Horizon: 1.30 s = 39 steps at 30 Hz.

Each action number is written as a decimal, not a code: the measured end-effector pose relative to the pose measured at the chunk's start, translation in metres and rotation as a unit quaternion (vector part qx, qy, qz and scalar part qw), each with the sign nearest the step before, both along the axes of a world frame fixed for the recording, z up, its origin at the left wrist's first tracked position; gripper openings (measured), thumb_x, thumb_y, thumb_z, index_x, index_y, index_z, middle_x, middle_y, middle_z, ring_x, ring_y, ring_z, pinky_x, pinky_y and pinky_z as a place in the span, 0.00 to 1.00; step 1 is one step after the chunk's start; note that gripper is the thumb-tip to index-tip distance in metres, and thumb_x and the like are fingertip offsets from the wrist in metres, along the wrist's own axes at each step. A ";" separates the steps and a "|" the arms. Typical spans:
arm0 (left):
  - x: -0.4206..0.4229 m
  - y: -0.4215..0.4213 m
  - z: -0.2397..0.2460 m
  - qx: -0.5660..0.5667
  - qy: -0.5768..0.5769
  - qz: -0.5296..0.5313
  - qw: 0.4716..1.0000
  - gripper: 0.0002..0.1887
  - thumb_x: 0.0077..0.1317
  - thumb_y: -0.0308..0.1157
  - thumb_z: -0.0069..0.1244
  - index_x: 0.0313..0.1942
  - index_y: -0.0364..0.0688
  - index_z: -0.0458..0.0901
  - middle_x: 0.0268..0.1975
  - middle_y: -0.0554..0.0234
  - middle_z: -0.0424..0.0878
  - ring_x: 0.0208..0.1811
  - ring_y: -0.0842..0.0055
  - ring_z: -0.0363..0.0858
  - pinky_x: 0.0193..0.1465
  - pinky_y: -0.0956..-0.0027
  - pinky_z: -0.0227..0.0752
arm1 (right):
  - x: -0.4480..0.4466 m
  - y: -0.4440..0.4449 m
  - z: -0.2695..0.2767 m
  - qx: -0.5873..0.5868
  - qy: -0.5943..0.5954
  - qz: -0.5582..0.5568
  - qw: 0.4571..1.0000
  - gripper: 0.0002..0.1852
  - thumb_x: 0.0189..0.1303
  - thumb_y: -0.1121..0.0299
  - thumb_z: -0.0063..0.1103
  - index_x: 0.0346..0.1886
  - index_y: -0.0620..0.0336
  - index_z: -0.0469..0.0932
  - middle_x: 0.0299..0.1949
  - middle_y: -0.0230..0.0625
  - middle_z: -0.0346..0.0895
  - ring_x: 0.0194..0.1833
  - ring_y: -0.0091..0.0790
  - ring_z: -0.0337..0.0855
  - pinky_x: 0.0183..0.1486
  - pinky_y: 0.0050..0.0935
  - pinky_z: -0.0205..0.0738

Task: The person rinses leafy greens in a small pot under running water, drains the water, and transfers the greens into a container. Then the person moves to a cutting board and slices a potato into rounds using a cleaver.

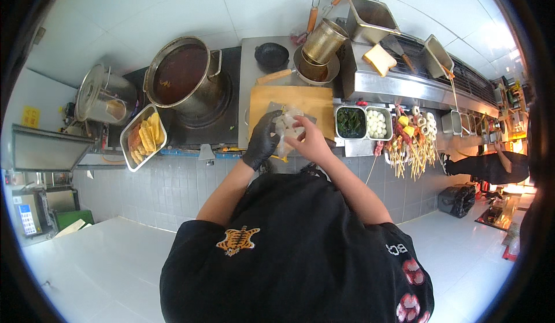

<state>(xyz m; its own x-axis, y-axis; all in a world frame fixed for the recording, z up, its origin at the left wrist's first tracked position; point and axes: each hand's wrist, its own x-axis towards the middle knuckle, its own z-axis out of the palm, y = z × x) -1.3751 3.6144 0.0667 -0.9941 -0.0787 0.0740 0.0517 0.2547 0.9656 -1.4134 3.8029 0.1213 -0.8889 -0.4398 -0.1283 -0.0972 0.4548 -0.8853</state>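
Note:
My left hand [261, 142] wears a black glove. Its fingers hold one side of a crumpled, translucent plastic piece [284, 144], a bag or a thin glove; I cannot tell which. From the other side, the bare fingers and thumb of my right hand [313, 143] pinch the same plastic. Both hands are over the near edge of a wooden cutting board [291, 95]. A dark, flat, blade-like thing [273, 107] lies on the board, partly hidden by the plastic and my hands.
Left are a large stockpot of dark red broth [180, 74] and a metal tray of fried-looking food [145, 139]. Behind the board sits a long-handled pan [321, 78]. Rightward are dark greens [350, 123], small white eggs [376, 123], skewers [412, 139], a grill [416, 54] and another person [490, 167].

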 end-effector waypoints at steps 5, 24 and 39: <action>0.013 -0.018 0.007 -0.143 0.118 -0.007 0.983 0.27 0.52 0.15 0.55 0.55 0.40 0.79 0.57 0.50 0.81 0.61 0.56 0.79 0.63 0.60 0.74 | -0.010 0.002 -0.026 0.001 0.069 -0.090 0.994 0.23 0.57 0.69 0.71 0.55 0.66 0.76 0.44 0.44 0.83 0.32 0.36 0.85 0.39 0.34 0.80; -0.056 0.030 -0.038 -0.355 -0.142 -0.156 0.911 0.14 0.67 0.32 0.47 0.49 0.38 0.84 0.44 0.40 0.86 0.47 0.48 0.85 0.51 0.55 0.78 | -0.033 -0.002 -0.061 -0.112 -0.045 -0.170 0.978 0.10 0.67 0.67 0.63 0.35 0.66 0.79 0.27 0.38 0.83 0.28 0.28 0.85 0.34 0.29 0.77; -0.066 0.043 -0.121 -0.279 -0.270 -0.078 0.918 0.15 0.73 0.40 0.44 0.52 0.42 0.79 0.59 0.45 0.81 0.63 0.56 0.78 0.58 0.58 0.73 | -0.021 0.019 -0.112 -0.170 -0.053 -0.178 0.968 0.05 0.68 0.73 0.60 0.36 0.63 0.75 0.29 0.31 0.81 0.31 0.22 0.83 0.36 0.24 0.77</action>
<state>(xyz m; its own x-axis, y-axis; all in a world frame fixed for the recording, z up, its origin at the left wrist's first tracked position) -1.4407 3.6572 -0.0546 -0.8936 -0.0321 -0.4478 -0.3186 0.7482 0.5820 -1.4348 3.8218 0.0098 -0.9816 -0.1414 -0.1281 0.1107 0.1246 -0.9860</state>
